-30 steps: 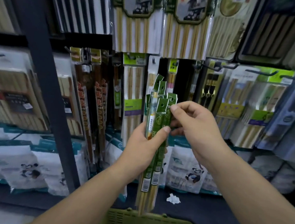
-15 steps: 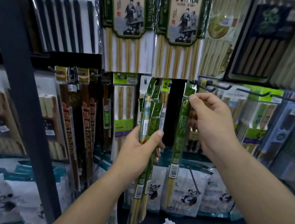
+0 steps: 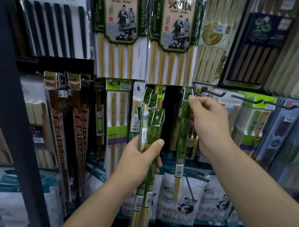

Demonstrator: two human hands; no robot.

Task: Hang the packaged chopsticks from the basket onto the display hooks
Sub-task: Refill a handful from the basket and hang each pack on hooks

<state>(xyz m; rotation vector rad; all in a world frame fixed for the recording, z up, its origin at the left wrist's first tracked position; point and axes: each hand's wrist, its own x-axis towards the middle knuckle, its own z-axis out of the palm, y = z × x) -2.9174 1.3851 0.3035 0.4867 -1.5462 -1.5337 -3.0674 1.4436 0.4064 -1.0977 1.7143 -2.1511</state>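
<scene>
Raised slightly, one green-sleeved bamboo chopstick pack [image 3: 182, 134] is pinched by right hand [image 3: 210, 125], centre frame. Left hand [image 3: 138, 159] grips remaining green packs [image 3: 154, 124].

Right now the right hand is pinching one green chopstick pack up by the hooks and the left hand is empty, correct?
Not quite: the left hand is not empty, it grips a bundle of green chopstick packs, as the head view shows. The right hand does pinch one green chopstick pack up by the hooks.
</scene>
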